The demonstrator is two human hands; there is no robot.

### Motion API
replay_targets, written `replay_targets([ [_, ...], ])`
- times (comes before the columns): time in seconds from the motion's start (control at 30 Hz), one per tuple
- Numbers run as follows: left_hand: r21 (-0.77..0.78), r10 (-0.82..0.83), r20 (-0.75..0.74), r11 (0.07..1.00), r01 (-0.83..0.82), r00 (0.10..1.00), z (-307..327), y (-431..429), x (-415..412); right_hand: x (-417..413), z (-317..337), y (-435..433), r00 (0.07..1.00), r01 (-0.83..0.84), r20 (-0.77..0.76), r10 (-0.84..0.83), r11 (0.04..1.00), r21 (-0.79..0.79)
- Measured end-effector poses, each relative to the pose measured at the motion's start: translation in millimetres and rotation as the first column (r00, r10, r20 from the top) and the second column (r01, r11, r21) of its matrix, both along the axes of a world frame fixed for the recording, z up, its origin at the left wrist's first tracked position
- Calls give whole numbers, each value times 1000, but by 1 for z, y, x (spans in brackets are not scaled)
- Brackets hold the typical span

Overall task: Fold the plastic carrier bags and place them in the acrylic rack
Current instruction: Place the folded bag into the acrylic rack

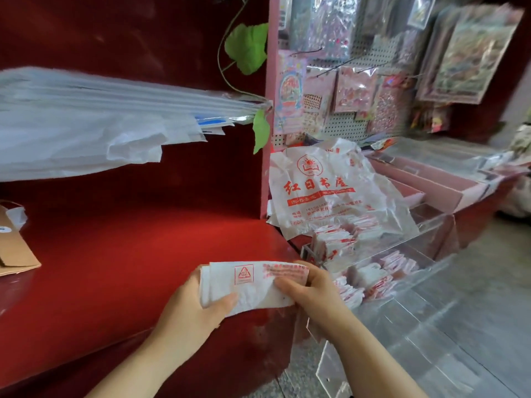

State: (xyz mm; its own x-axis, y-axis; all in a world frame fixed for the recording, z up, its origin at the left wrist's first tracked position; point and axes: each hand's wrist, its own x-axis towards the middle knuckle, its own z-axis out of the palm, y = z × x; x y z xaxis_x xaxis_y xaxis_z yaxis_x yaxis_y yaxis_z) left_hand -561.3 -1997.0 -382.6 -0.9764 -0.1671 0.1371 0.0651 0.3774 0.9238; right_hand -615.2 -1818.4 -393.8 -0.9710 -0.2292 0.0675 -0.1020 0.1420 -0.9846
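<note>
Red counter top fills the lower left half, w/ a red back wall rising behind it and a pink upright edge at 12 o'clock. Folded carrier bag, white w/ red print, is at 6 o'clock just above the counter's right end, held betw. both hands. Left hand grips its left end, thumb on top, fingers curled under. Right hand pinches the right end, thumb on top. Acrylic rack is at 4 o'clock, just beside the counter, w/ rows of folded bags standing in its compartments. Unfolded carrier bag, crumpled, red logo up, lies at 3 o'clock behind the rack, its lower edge draping over the rack's rear row. White plastic stack juts in from 9 o'clock, hung near a green leaf on a vine. Cardboard box at 8 o'clock on the counter. Pegboard at 1–2 o'clock carries sticker packs; pink trays below it at 3 o'clock. Grey floor at 4–5 o'clock. Box is cut off by the left edge; the stack's left part too. Left fingers are hidden under the bag. Pack prints are blurred, unreadable. Rack's clear walls are hard to trace, so compartment count can't be told. Small print on the held bag is illegible.
</note>
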Motion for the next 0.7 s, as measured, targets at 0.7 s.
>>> replay_targets([
  [0.7, -189, -190, -6, 964, 185, 982, 54, 157, -140, -132, 4, 221, 787, 610, 10, -617, 781, 138],
])
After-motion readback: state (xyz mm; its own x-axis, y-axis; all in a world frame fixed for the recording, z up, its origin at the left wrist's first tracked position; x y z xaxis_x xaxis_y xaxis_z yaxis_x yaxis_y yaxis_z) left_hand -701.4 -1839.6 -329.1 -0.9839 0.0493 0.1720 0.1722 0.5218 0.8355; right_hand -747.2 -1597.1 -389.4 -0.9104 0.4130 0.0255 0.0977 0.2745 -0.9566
